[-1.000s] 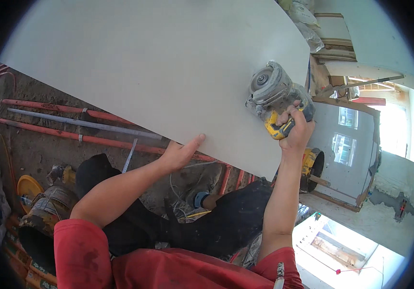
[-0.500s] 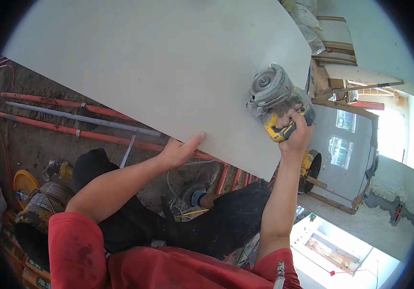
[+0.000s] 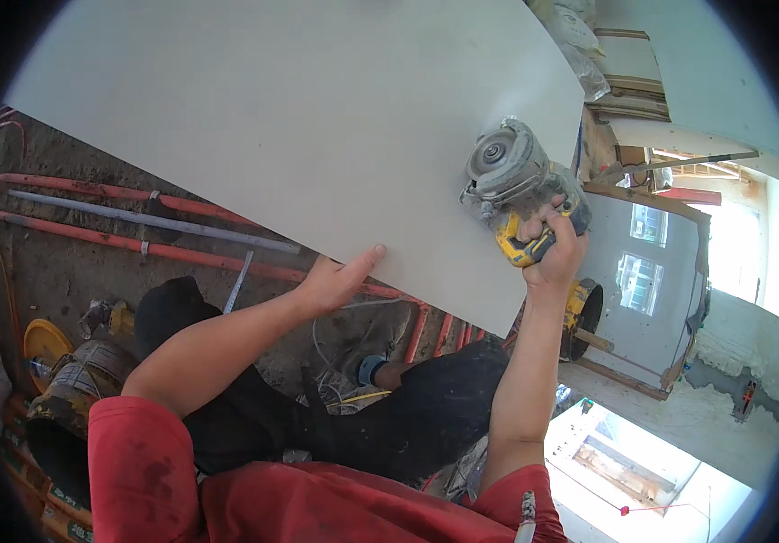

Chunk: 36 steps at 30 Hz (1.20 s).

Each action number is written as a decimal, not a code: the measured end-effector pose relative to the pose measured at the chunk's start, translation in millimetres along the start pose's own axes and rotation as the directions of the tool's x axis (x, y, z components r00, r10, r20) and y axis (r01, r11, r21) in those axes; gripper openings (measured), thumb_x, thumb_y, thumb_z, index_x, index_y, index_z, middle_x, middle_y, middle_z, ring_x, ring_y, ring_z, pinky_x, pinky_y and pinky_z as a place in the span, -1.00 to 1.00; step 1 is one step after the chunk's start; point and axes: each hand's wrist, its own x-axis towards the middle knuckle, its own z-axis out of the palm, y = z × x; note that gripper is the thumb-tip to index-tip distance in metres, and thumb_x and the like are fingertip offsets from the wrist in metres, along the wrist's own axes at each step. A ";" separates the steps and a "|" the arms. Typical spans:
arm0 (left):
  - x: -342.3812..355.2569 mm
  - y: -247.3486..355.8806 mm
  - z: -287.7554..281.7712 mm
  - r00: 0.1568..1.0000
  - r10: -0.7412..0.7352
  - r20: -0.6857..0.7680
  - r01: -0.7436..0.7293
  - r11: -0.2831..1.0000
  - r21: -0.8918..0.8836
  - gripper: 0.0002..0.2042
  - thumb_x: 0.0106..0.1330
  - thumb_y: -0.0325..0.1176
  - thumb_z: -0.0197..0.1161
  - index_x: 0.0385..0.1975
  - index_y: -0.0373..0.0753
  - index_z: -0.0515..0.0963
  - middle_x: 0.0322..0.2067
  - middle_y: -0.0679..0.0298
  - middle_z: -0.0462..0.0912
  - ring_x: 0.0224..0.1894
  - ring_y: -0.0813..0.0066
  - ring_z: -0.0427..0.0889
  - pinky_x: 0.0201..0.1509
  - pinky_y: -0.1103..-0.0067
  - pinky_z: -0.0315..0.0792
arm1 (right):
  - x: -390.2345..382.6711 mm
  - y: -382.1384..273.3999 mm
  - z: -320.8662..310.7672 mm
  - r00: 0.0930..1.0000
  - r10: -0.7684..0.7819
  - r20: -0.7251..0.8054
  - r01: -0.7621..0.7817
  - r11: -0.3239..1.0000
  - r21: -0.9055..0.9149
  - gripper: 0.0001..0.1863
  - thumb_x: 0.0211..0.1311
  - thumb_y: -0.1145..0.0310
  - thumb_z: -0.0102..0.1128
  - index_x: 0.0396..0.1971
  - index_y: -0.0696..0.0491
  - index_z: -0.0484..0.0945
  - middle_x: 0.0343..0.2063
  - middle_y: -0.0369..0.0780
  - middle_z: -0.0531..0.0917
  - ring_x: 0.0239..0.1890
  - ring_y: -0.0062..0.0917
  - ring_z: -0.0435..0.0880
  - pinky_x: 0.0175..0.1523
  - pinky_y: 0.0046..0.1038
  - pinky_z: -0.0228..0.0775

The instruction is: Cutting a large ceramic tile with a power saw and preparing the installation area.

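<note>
Resting a thumb on a broad, flat, pale-grey panel (image 3: 253, 118), my left hand (image 3: 330, 282) hides its other fingers, so I cannot tell their grip; over the panel's right end, a dusty, round-disc power tool (image 3: 512, 177) with yellow-and-black handle is clamped in my right hand (image 3: 556, 249).

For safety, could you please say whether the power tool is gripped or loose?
Gripped: the right hand curls its fingers around the yellow handle of the power tool.
</note>
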 end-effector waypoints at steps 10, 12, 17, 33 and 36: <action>2.8 3.7 4.4 0.999 0.003 -0.034 -0.001 0.999 0.054 -0.63 0.48 -0.22 0.17 0.06 -0.44 0.50 -0.05 0.11 0.62 0.03 0.33 0.55 0.14 0.38 0.44 | 6.4 -2.0 0.9 0.999 0.024 -0.028 -0.023 0.999 0.030 -0.75 0.16 0.55 0.09 -0.12 0.16 0.45 -0.51 -0.26 0.51 -0.60 -0.57 0.46 -0.48 -0.45 0.35; 2.8 3.8 3.9 1.000 -0.005 -0.029 0.007 0.998 0.064 -0.63 0.48 -0.22 0.17 0.06 -0.43 0.50 -0.05 0.11 0.62 0.02 0.33 0.55 0.14 0.38 0.44 | 7.3 -0.5 0.7 0.999 0.017 -0.036 -0.016 1.000 0.020 -0.75 0.17 0.55 0.10 -0.12 0.17 0.46 -0.50 -0.26 0.51 -0.60 -0.57 0.46 -0.48 -0.45 0.34; 3.6 6.2 3.3 1.000 -0.015 -0.015 0.015 1.000 0.012 -0.63 0.48 -0.23 0.16 0.06 -0.43 0.50 -0.07 0.13 0.62 0.00 0.33 0.55 0.13 0.38 0.44 | 10.1 1.6 -0.8 1.000 -0.012 -0.010 0.012 1.000 0.004 -0.75 0.19 0.53 0.11 -0.12 0.17 0.47 -0.50 -0.26 0.52 -0.60 -0.56 0.48 -0.48 -0.43 0.36; 11.5 8.4 0.1 1.000 0.019 0.006 -0.019 0.999 0.045 -0.59 0.48 -0.19 0.16 0.12 -0.43 0.47 0.00 0.08 0.61 0.06 0.28 0.54 0.19 0.35 0.41 | 4.3 -7.0 3.0 0.999 0.045 -0.008 -0.045 0.999 0.018 -0.77 0.19 0.55 0.09 -0.12 0.16 0.46 -0.50 -0.26 0.50 -0.60 -0.57 0.47 -0.49 -0.47 0.34; 11.5 7.4 0.2 1.000 0.013 -0.001 -0.013 0.999 0.035 -0.60 0.48 -0.21 0.16 0.11 -0.43 0.48 0.00 0.09 0.61 0.06 0.29 0.54 0.18 0.35 0.42 | 8.9 -4.9 0.4 0.999 0.049 -0.006 -0.049 0.998 0.024 -0.76 0.20 0.55 0.09 -0.12 0.16 0.46 -0.49 -0.26 0.50 -0.59 -0.57 0.47 -0.49 -0.48 0.34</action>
